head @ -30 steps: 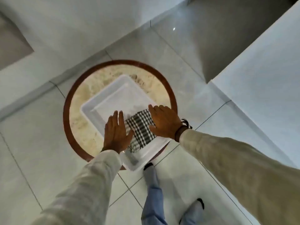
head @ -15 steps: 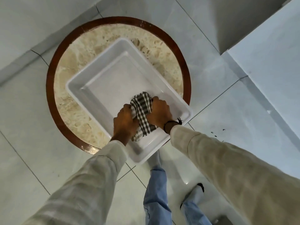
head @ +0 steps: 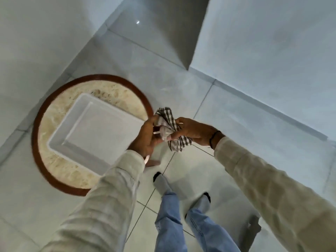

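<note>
Cloth [head: 166,117] out of the tray [head: 101,128], bunched just right of it, my left hand [head: 147,137] and right hand [head: 194,131] both curled round it; setting it down remains.

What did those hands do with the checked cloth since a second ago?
The left hand and right hand, earlier flat on the checked cloth in the white tray, bunched it, gripped it and lifted it out to the right. The tray stays put on the round table.
</note>
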A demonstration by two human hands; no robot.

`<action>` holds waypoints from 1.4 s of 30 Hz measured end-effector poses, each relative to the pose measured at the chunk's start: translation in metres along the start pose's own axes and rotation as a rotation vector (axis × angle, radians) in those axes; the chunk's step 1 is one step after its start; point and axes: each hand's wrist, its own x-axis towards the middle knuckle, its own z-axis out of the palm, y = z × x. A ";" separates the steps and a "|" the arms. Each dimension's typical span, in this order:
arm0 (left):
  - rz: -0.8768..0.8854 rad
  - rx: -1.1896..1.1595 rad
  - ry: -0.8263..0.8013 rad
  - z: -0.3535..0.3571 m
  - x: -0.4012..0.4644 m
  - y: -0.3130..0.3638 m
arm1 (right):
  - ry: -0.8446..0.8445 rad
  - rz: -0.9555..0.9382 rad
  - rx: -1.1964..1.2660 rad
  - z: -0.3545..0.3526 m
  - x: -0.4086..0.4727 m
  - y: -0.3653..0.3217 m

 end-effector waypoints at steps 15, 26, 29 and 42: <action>0.373 1.469 -0.141 0.164 0.228 -0.236 | 0.825 0.253 0.495 -0.212 0.048 0.363; 0.746 2.092 -0.184 0.101 0.523 -0.406 | 1.044 0.324 -0.489 -0.272 0.266 0.583; 0.825 2.061 -0.161 0.088 0.579 -0.425 | 1.248 0.224 -0.453 -0.273 0.304 0.616; 1.139 1.940 -0.034 0.070 0.644 -0.453 | 1.132 -0.022 -0.719 -0.278 0.341 0.693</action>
